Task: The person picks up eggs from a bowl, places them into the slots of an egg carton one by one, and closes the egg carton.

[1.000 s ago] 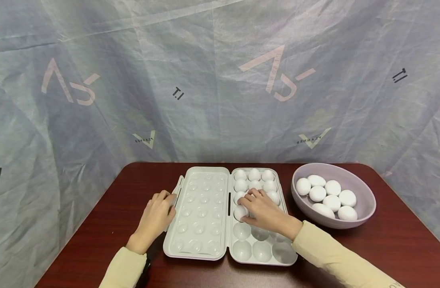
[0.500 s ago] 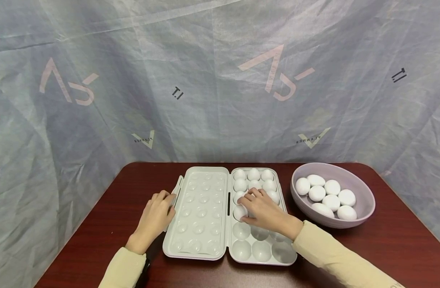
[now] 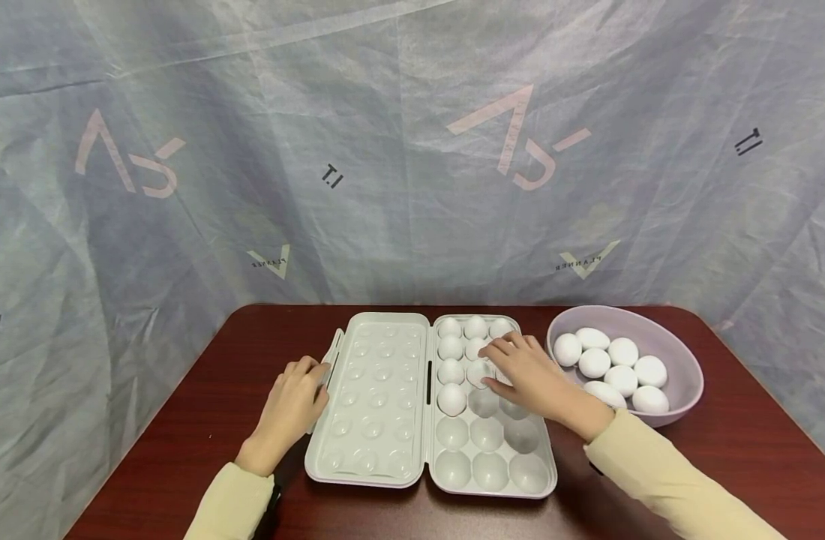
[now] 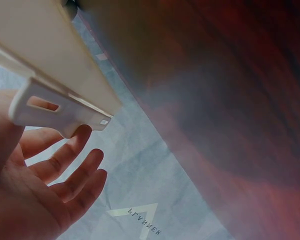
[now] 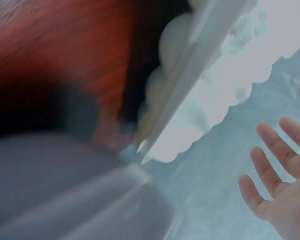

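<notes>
A dark red wood-grain table (image 3: 176, 427) beneath an open white egg box (image 3: 394, 386) and a lilac bowl (image 3: 679, 364)

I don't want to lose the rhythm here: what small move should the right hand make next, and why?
Probably swing the right hand over to the bowl and pick up one egg: its fingers hold nothing, the bowl has eggs in it, and the nearest cups are empty.

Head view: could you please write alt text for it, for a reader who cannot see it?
A person's right grip is above a tray partly filled with white eggs, while the left grip touches the side flap of its open lid. At right, a lilac bowl holds more on a dark red table.
</notes>
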The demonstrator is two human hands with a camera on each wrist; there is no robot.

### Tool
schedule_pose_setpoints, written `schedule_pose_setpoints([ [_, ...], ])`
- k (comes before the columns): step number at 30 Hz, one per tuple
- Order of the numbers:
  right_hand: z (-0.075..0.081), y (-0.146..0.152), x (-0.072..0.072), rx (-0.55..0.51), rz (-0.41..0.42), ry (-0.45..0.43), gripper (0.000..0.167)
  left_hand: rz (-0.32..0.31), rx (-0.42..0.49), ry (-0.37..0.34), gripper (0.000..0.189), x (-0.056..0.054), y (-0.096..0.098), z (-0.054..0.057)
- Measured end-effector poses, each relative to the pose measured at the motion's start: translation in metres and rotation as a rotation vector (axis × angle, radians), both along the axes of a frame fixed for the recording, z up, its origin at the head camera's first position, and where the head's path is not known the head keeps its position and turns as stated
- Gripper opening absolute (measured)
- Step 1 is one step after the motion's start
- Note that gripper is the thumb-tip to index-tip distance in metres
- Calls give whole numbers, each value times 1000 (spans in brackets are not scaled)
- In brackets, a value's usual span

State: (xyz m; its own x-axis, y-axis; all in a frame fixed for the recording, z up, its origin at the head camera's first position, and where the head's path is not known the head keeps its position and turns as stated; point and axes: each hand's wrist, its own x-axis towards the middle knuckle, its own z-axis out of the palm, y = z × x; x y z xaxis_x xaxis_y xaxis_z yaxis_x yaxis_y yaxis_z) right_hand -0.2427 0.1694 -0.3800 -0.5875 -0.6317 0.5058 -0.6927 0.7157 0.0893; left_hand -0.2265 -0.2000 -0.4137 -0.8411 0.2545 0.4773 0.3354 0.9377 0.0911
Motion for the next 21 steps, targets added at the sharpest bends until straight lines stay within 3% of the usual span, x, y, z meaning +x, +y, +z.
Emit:
schedule_pose_setpoints([
  [13,12,59,-8,-87,-116,10,27,2,-7,2,32,0,1,1],
  [21,13,86,-9,-77,-231,-83,29,10,-11,-6,32,0,1,2],
])
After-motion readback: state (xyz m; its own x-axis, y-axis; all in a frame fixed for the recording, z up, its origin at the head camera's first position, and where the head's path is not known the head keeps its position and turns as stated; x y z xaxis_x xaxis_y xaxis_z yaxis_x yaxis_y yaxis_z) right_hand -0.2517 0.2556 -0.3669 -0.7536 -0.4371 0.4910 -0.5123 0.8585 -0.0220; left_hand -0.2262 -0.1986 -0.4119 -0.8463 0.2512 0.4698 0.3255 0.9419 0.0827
